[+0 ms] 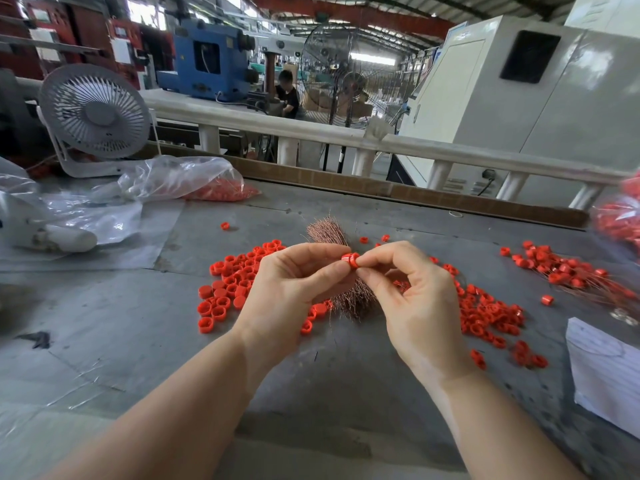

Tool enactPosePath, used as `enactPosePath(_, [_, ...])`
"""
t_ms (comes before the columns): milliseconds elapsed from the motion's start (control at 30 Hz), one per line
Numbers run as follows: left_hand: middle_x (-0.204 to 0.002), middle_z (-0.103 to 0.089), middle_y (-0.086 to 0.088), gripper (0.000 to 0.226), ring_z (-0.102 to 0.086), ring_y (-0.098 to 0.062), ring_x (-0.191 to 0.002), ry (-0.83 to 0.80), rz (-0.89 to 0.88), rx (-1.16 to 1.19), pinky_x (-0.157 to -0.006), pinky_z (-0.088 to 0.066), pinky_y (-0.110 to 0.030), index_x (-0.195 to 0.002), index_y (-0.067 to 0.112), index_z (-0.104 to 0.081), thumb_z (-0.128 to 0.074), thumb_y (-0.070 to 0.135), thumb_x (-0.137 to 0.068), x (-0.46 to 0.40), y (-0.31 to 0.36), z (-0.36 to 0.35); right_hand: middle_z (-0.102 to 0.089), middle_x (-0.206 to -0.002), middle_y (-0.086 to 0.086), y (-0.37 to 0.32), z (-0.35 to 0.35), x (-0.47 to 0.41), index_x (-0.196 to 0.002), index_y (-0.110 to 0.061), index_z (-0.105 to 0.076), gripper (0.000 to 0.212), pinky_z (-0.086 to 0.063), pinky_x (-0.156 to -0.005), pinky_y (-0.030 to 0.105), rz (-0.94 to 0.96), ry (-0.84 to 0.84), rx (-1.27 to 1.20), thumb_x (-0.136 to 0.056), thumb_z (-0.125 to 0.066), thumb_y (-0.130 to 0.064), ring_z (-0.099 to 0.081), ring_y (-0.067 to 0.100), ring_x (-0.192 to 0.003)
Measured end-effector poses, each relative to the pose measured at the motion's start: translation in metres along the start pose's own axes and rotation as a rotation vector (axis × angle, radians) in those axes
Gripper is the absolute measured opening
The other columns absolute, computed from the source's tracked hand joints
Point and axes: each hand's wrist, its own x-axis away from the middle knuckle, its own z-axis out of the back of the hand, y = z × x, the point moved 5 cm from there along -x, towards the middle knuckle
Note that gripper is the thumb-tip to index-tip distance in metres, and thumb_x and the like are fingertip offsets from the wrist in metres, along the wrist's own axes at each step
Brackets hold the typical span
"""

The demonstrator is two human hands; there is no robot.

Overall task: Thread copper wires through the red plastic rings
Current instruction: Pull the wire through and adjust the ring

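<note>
Far left: small white fan (95,110) stands at the tabletop's (121,323) far edge, angled toward the work area, probably for cooling. Beside it a clear plastic bag (180,178) lies slumped, with red rings showing inside at its right end; likely reserve stock, kept out of the way.

Left of centre: loose pile of red rings (232,289) lies near the left hand, within easy reach for picking.

Centre: bundle of copper wires (327,233) lies fanned on the tabletop directly beneath the hands, so a strand can be drawn without reaching. Left hand (284,289) and right hand (415,296) are raised above it, fingertips meeting on one red ring (350,259); each grip pinches it from its own side. Whether a wire is already in the ring cannot be told; the strand is too fine.

Right: second ring pile (485,313). Further right, rings with wires trailing from them (568,271), apparently finished pieces set apart. White paper (606,372) at near right edge.

No legible brands, labels or writing.
</note>
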Motion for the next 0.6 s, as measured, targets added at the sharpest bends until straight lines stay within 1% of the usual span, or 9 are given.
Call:
enactPosePath(200, [-0.079,-0.073,-0.010,0.027,-0.070,-0.016,-0.072,0.000,0.026,-0.014,-0.067,-0.057,-0.022,-0.089,0.001,-0.068,-0.067,0.008,-0.063,-0.0009,-0.0003,0.0006,-0.064,-0.078,-0.008,0.0006,-0.0002,-0.0005,-0.080,-0.018,-0.067,0.011,-0.041,-0.072,0.009,0.003,-0.012,0.003,-0.079,-0.065,-0.007,-0.059,0.000,-0.077])
enactPosePath(433, [-0.078,-0.073,-0.010,0.031,-0.070,-0.016,-0.071,0.010,0.034,-0.062,-0.065,-0.056,-0.020,-0.094,-0.004,-0.066,-0.066,0.006,-0.065,-0.0010,-0.0003,0.0017,-0.065,-0.078,-0.007,0.0033,-0.0013,-0.0005,-0.079,-0.016,-0.067,0.009,-0.039,-0.072,0.007,-0.028,-0.038,-0.006,-0.079,-0.064,-0.008,-0.058,-0.001,-0.076])
enactPosePath(600, [-0.077,-0.073,-0.009,0.031,-0.070,-0.014,-0.069,0.017,0.037,-0.055,-0.063,-0.055,-0.019,-0.095,-0.004,-0.065,-0.065,0.006,-0.066,-0.0004,-0.0008,0.0013,-0.066,-0.079,-0.005,0.0041,-0.0022,0.0002,-0.080,-0.014,-0.068,0.007,-0.039,-0.073,0.008,-0.049,-0.040,-0.010,-0.079,-0.064,-0.009,-0.058,-0.001,-0.075])
